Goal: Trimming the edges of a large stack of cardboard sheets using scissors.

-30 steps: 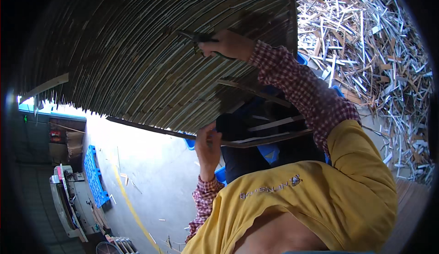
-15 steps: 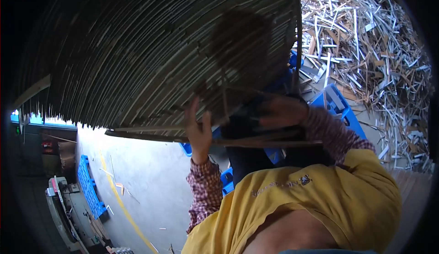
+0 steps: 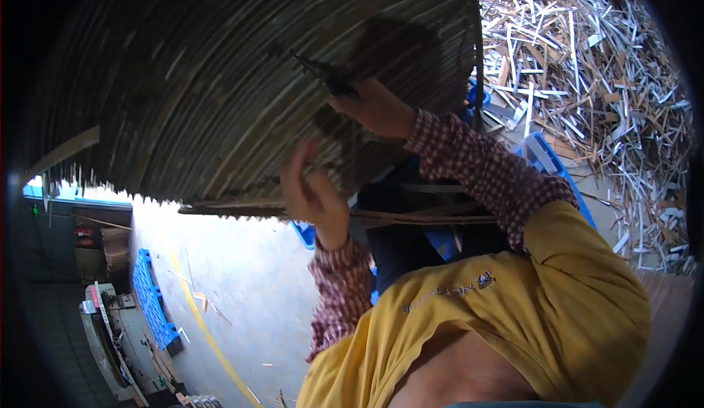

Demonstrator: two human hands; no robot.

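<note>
A large stack of thin brownish layers, its many edges running in curved lines, fills the upper left and centre. My right hand is closed on a dark hand tool with a narrow pointed tip, held over the layers; its exact kind is hard to make out in the shade. Lower down, my left hand is raised at the stack's near edge with fingers apart, slightly blurred, and nothing shows in it. Thin strips stretch along the near edge, in front of my body.
Blue plastic pallet parts stand to the right, beside a big heap of scrap strips. Left of me, another blue pallet is on the grey floor near a yellow line, with a pale machine-like object beyond.
My right hand has moved up and left from the near edge onto the stack, where the dark tool now shows. My left hand has shifted slightly left.
</note>
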